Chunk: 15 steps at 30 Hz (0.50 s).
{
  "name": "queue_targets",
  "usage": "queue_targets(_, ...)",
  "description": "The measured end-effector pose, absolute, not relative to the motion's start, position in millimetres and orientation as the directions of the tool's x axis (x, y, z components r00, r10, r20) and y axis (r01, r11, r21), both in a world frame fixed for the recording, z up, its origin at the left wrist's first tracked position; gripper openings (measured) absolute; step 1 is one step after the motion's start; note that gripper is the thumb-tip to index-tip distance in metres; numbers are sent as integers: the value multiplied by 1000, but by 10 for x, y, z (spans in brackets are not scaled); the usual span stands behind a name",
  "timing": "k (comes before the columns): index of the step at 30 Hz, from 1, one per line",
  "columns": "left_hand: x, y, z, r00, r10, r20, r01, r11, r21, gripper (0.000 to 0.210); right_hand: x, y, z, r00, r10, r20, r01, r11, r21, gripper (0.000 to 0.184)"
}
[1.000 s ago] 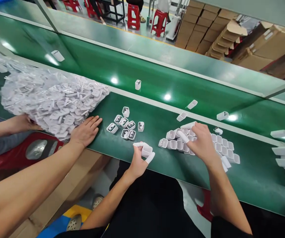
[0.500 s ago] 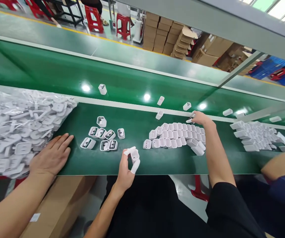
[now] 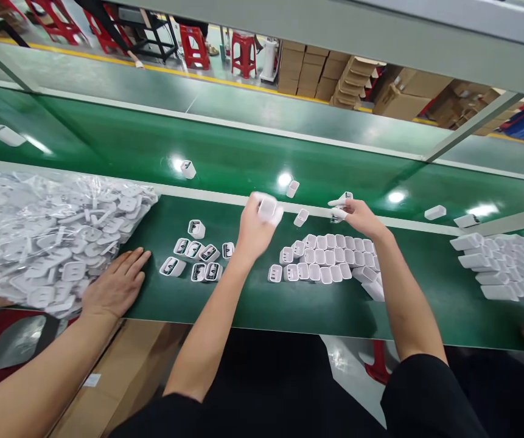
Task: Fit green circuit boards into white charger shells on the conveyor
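White and blurred, a plastic housing [image 3: 267, 209] is being pinched by your left hand [image 3: 255, 230]. Your right hand [image 3: 362, 218] is hovering beyond clustered housings [image 3: 325, 258]; I cannot tell its grip.

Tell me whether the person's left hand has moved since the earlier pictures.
Yes. The left hand has moved forward, from near the front edge of the green worktop toward the white strip.

Over the far side I see red stools [image 3: 243, 40] on a pale, glossy floor [image 3: 220, 66] beside stacked brown cartons [image 3: 310, 74].
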<state>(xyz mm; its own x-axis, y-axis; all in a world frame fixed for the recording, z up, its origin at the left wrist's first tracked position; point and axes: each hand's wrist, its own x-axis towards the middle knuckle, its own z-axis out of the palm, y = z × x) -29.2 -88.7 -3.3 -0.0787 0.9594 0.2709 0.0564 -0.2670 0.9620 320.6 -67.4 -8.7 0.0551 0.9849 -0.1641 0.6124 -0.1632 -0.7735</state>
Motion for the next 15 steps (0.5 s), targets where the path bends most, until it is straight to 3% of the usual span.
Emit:
queue_targets(2, -51, -271, -2, 39, 964, 262, 230, -264, 937, 24, 3015, -560, -56, -32, 986, -161, 539, -119, -834, 43)
queue_targets(4, 135, 229, -46, 200, 969, 142, 426, -217, 879, 34, 2901, -468, -11, -74, 988, -139, 488, -86, -868, 46)
queue_targets(7, 260, 683, -202, 312, 949, 34, 481, -189, 856, 48, 2885, -413, 60, -80, 991, -107, 447, -60, -893, 52)
queue_targets(10, 243, 846, -355, 352, 936, -29, 503, -163, 849, 44, 2990, -457, 103, -71, 993, -94, 420, -56, -906, 57)
queue_targets(15, 72, 685, -445, 313, 949, 31, 493, -190, 849, 37, 3131, -588, 104, -37, 998, -57, 359, -40, -933, 64)
